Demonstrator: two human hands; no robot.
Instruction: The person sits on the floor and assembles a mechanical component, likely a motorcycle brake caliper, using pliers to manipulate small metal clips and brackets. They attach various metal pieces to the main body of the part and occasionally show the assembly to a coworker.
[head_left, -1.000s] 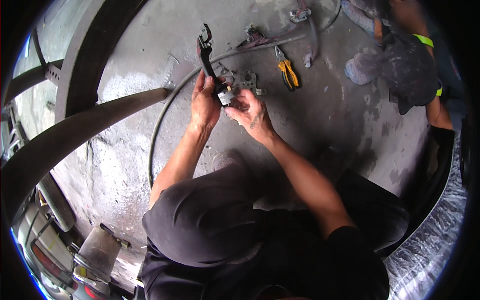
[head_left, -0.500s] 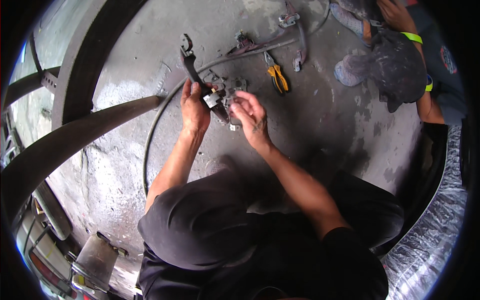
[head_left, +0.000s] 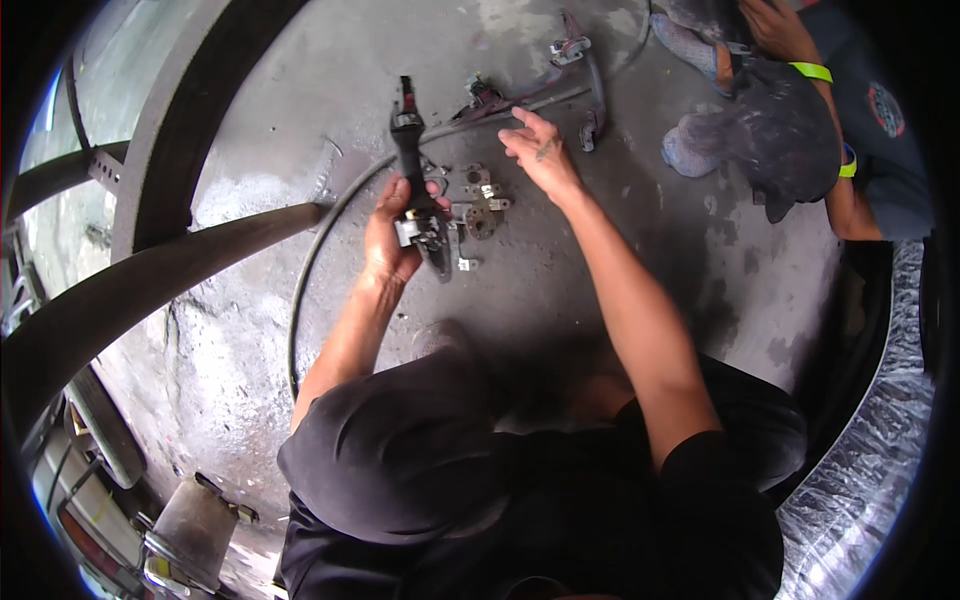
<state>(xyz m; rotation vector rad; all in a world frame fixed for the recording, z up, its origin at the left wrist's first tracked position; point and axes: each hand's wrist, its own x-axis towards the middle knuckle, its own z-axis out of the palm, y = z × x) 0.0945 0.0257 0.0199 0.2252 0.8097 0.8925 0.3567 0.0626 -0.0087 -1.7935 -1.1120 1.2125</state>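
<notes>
My left hand (head_left: pixel 388 240) is wrapped round a long, black, handle-shaped part (head_left: pixel 409 160) with metal fittings at its lower end. The part points away from me, nearly upright in the picture. To the right, my right hand (head_left: pixel 545 160) is above the floor with its fingers stretched out and apart, nothing visible in them. The yellow-handled pliers do not show now; the right hand covers the place where they lay. Between the hands, several small metal brackets (head_left: pixel 482 222) lie on the concrete.
Farther back lie curved dark parts with metal ends (head_left: pixel 597 95). A grey hose (head_left: pixel 320 245) curves across the floor (head_left: pixel 300 120). At left stand large dark curved beams (head_left: pixel 150 265). Another person (head_left: pixel 775 130) crouches at upper right, near crinkled plastic sheeting (head_left: pixel 860 470).
My right hand has left the black part and moved right and away, over where the pliers lay. My left hand has turned the part more upright.
</notes>
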